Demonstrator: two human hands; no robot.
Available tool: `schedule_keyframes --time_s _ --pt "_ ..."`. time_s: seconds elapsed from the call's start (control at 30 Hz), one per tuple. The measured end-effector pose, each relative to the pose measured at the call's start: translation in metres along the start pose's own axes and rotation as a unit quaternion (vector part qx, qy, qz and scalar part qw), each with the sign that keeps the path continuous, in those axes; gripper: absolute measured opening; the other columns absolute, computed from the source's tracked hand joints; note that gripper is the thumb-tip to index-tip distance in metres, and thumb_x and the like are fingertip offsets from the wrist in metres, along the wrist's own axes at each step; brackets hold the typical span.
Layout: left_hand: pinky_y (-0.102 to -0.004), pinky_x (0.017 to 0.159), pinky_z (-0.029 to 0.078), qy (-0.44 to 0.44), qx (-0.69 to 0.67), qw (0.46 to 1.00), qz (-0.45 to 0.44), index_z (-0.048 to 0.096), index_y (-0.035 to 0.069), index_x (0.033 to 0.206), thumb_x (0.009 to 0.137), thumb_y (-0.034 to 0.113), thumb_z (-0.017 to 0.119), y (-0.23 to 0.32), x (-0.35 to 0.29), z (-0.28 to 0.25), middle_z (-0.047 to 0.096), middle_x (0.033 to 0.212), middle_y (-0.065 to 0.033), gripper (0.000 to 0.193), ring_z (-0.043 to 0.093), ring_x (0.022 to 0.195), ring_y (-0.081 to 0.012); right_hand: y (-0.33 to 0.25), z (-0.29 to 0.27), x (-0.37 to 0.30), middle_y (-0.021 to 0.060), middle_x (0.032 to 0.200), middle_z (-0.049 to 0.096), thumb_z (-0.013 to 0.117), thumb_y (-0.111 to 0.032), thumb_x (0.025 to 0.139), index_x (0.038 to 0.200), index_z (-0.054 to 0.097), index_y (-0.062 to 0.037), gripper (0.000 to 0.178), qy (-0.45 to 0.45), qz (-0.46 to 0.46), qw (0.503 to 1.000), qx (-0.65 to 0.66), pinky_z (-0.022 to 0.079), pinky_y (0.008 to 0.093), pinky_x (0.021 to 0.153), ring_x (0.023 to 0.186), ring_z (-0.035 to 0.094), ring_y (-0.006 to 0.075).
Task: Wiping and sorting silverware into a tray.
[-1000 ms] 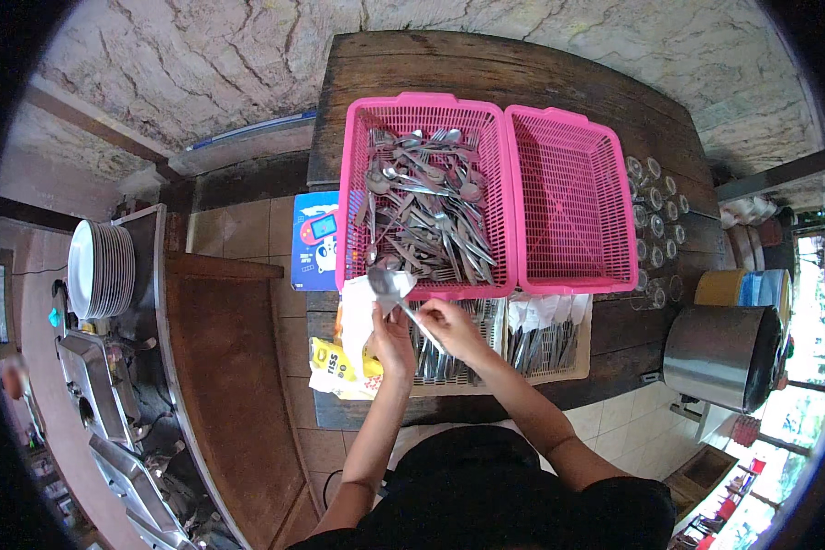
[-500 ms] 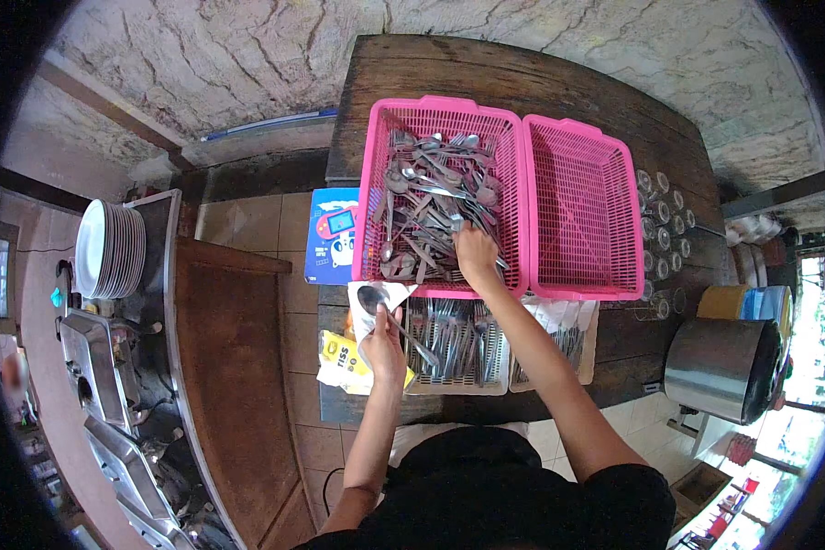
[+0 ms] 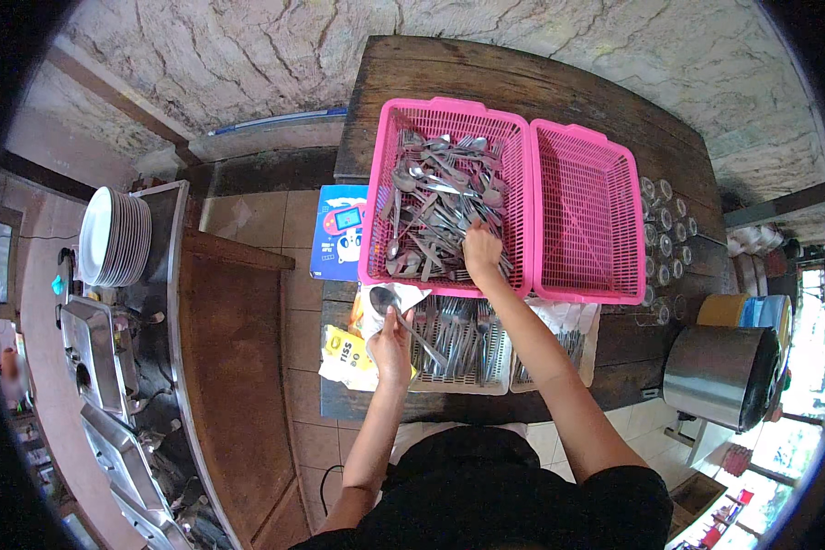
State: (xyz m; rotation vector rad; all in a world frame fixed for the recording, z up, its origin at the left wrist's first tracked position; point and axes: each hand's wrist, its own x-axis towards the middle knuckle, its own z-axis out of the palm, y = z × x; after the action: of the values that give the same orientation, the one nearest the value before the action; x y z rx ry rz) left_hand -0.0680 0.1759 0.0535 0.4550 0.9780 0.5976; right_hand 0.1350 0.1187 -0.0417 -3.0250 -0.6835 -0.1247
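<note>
A long-handled, silver metal spoon (image 3: 384, 298) is held with a white cloth (image 3: 412, 294) in the left grip (image 3: 391, 348), closed around both, just in front of the pink plastic basket (image 3: 458, 289). The right grip (image 3: 482, 250) is lowered into the heap of mixed metal cutlery (image 3: 435, 192) in that basket; whether anything is pinched there cannot be told, as the fingertips are hidden. The spoon could be dropped into the cream plastic tray (image 3: 488, 389) below its handle if the hold through loose cloth is slackened, and tangled pieces could be dragged up together or fingers pricked by fork tines. Dark lettering is borne by the yellow soft packet (image 3: 346, 351), and small pale print by the blue cardboard box (image 3: 339, 243) on the dark wooden desk (image 3: 431, 64).
</note>
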Motion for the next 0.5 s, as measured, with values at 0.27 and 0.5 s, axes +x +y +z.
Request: schedule_keyframes --time_s 0.27,0.5 --pt "-0.037 0.081 0.046 -0.022 -0.053 0.998 0.008 0.048 -0.002 0.072 0.083 0.009 0.045 -0.003 -0.003 -0.01 0.05 0.068 -0.006 0.016 0.05 0.06 -0.0108 0.014 -0.003 0.004 0.0163 0.072 0.055 0.052 -0.011 0.07 0.083 0.05 0.0017 0.019 0.014 -0.032 0.999 0.029 0.048 0.0362 0.049 0.055 0.058 0.0271" --pt "-0.0359 0.077 0.049 -0.047 -0.041 0.998 0.003 0.044 -0.005 0.093 0.084 0.009 0.044 -0.02 -0.001 -0.008 0.052 0.085 -0.0085 0.017 0.053 0.075 -0.0138 0.043 -0.016 0.008 0.0081 0.056 0.052 0.057 -0.003 0.063 0.07 0.044 -0.0038 0.015 0.079 0.042 0.882 0.463 0.039 0.027 0.046 0.047 0.05 0.0202"
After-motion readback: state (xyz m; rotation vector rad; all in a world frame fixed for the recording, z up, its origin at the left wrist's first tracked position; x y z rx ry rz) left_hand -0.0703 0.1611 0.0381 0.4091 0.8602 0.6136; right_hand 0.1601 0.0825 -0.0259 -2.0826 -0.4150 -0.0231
